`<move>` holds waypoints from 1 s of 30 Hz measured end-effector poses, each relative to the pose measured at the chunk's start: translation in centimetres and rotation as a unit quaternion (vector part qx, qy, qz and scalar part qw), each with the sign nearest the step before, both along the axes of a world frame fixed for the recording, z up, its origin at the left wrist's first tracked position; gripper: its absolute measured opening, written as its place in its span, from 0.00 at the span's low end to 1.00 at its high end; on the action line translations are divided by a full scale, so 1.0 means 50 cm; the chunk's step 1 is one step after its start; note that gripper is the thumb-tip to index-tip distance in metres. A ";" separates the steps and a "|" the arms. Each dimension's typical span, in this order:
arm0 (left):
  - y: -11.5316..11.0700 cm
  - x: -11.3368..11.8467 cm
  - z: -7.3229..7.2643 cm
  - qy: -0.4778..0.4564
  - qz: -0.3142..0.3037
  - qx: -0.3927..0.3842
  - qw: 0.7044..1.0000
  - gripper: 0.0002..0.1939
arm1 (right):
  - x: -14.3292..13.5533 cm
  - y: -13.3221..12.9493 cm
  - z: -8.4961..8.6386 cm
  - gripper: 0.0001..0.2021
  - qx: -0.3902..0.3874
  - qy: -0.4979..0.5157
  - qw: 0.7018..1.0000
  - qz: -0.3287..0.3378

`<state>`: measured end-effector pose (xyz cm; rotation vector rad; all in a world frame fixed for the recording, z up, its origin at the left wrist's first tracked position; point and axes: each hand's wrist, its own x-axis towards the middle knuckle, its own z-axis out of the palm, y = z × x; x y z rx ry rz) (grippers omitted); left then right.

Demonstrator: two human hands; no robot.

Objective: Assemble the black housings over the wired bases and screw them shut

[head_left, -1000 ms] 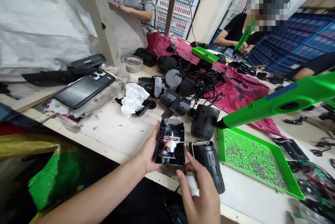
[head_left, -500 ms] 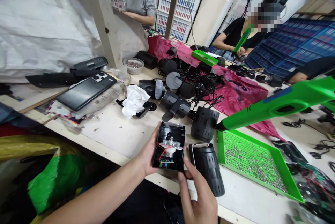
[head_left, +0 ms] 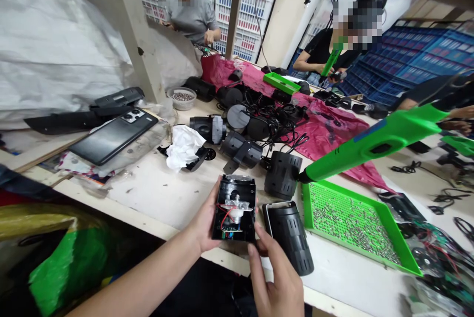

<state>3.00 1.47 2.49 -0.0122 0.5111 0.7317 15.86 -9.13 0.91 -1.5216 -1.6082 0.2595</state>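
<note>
An open black plastic housing is held above the table's front edge. Inside it show a clear and white inner part, red wires and a small green circuit board at the bottom. My left hand grips its left side, with the fingers hidden behind it. The index finger and thumb of my right hand close at its lower right corner; my other fingers are curled. Just right of it lies a black ribbed housing shell. A green electric screwdriver points down-left, its black tip beside an upright black cylinder.
A green perforated tray of small screws stands at right. Farther back are black lamp-like units with cables, a pink plastic sheet, and a bowl of small metal parts. A phone lies at left. Co-workers sit across.
The view has shifted slightly, so the table's things appear a little farther left. Both hands keep their places on the housing. The far co-worker in grey has raised a hand.
</note>
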 end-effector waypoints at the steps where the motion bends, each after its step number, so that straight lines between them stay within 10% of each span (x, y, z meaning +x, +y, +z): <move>1: 0.000 0.001 0.001 0.002 0.000 -0.002 1.000 0.37 | 0.000 0.001 0.001 0.15 -0.006 0.011 1.000 0.002; 22: -0.021 0.019 0.013 0.161 0.003 0.020 0.987 0.34 | -0.002 -0.006 -0.029 0.16 -0.134 0.199 0.970 -0.048; 30: 0.013 -0.001 -0.011 0.446 0.130 0.351 0.813 0.21 | 0.012 0.005 -0.012 0.13 -0.127 0.088 0.986 -0.064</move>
